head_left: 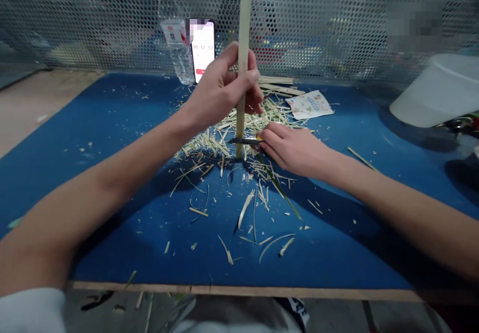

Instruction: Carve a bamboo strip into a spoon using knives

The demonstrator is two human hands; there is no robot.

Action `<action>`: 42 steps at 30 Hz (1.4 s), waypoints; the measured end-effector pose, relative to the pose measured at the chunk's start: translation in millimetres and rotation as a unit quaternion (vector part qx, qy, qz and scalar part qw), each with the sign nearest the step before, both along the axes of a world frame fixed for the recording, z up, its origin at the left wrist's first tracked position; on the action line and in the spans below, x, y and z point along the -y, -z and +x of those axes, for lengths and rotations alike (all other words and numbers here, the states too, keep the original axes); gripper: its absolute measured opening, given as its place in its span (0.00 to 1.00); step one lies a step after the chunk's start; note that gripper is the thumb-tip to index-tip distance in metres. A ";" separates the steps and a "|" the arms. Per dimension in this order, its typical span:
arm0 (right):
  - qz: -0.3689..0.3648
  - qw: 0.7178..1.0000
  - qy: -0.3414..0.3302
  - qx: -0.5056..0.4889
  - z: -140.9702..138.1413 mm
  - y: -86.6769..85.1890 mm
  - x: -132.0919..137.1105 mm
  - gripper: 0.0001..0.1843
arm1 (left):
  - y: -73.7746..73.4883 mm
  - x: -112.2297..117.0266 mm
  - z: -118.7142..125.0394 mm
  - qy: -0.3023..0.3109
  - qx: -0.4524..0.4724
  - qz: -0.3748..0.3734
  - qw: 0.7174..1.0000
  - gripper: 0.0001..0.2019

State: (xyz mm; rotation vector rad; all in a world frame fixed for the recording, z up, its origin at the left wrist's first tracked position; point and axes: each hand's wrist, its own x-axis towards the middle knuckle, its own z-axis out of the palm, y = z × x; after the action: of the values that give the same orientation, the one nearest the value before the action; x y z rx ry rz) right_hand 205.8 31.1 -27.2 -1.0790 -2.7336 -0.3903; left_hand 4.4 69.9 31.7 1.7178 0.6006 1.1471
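Observation:
My left hand (pixel 234 81) is closed around a pale bamboo strip (pixel 244 28), held upright with its wider end at the top. The strip's lower end comes down to the blue table mat. In my right hand (pixel 290 146) is a utility knife (pixel 245 142), of which the dark blade and a bit of yellow show. The blade lies level across the strip's lower part, below my left hand. Thin bamboo shavings (pixel 204 146) are heaped around and behind the strip, with curled slivers scattered nearer to me.
A blue mat (pixel 112 213) covers the table. At the back stand a clear water bottle (pixel 174 38) and a phone (pixel 204 56) showing a timer, against a perforated metal screen (pixel 112 23). A printed packet (pixel 310 105) lies right of the shavings; a whitish tub (pixel 437 91) is at far right.

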 end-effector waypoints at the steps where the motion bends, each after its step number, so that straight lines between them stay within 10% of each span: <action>1: -0.004 1.000 0.002 -0.002 -2.0 0.1 -0.9 0.20 | 5.0 -0.8 4.6 0.008 0.024 -0.034 0.999 0.03; 8: 0.023 0.999 0.022 0.018 -14.7 4.3 -10.7 0.26 | 15.4 -23.6 28.3 0.035 0.173 -0.283 0.943 0.16; 25: 0.010 0.999 0.043 0.012 -26.9 10.9 -21.3 0.29 | 61.9 -70.3 20.6 -0.048 0.293 -0.380 0.876 0.08; 31: 0.004 0.999 0.004 0.037 -29.4 13.7 -23.7 0.24 | 74.5 -76.0 17.7 -0.054 0.365 -0.461 0.807 0.14; 42: -0.013 0.998 -0.025 -0.062 -31.9 21.1 -35.3 0.22 | 74.7 -73.5 15.2 -0.044 0.364 -0.431 0.825 0.14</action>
State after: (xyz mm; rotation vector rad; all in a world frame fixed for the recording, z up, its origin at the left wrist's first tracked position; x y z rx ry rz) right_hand 173.9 66.4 -48.3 -1.0025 -2.6568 -0.2723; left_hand 19.5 143.5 -43.0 0.4199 0.5712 1.2113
